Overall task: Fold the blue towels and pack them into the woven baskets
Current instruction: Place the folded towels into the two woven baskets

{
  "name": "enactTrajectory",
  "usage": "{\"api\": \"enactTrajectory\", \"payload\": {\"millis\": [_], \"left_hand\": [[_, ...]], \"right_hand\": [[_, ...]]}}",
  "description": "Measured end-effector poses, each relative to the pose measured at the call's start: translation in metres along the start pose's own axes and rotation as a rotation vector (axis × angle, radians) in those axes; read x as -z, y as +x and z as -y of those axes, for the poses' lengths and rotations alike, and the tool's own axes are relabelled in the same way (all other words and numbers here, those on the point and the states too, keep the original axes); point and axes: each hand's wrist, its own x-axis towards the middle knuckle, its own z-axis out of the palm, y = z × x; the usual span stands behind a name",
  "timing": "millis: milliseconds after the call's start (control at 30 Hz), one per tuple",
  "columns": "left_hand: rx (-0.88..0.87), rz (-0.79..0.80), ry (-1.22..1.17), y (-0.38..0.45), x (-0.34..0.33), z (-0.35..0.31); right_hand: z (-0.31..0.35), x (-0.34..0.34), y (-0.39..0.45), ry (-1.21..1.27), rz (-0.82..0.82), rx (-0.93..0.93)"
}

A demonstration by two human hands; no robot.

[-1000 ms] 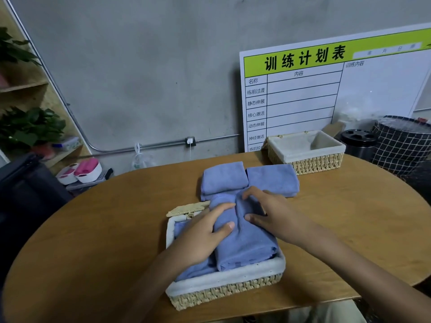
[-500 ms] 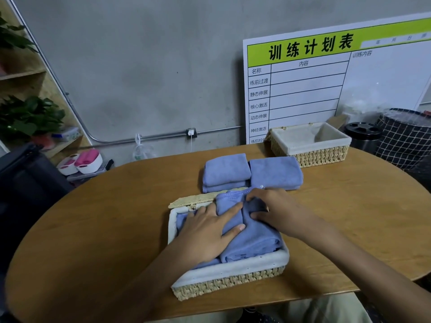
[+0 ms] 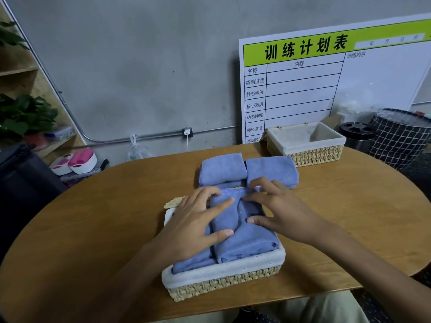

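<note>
While both of my hands press into the near rectangular woven basket with the pale cloth lining (image 3: 224,276), I can judge the packing as partly done. My left hand (image 3: 198,224) lies flat with fingers spread across a folded blue towel (image 3: 245,236) in that basket; my right hand (image 3: 279,213) has its fingers spread too, the tips tucking the towel's far edge down. A second blue towel (image 3: 191,262) sits beside it at 9 o'clock, mostly hidden. Two more folded blue towels, a left one (image 3: 222,169) and a right one (image 3: 271,169), wait on the round wooden surface (image 3: 349,217) at 12 o'clock, touching each other. An empty lined woven basket (image 3: 305,145) stands at 1 o'clock, still to be filled.
</note>
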Motion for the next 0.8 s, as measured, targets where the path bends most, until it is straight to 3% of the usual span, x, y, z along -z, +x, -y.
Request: {"api": "enactTrajectory", "payload": {"millis": [100,233,500,667,800], "left_hand": [[-0.044,0.151,-0.038,-0.003,-0.005,0.000],[-0.050,0.228,0.073,-0.008,-0.007,-0.002],[-0.103,0.222,0.099,-0.006,-0.011,-0.002],[-0.100,0.200,0.102,-0.007,-0.020,-0.002],[-0.041,0.280,-0.011,-0.001,-0.013,0.001]], "right_hand": [[-0.004,-0.004,-0.003,-0.013,0.046,0.075],[-0.008,-0.005,-0.005,-0.103,0.103,0.124],[-0.007,-0.002,0.002,-0.116,0.250,0.181],[-0.007,-0.006,0.002,-0.120,0.244,0.199],[-0.006,0.002,0.004,-0.063,0.245,0.169]]}}
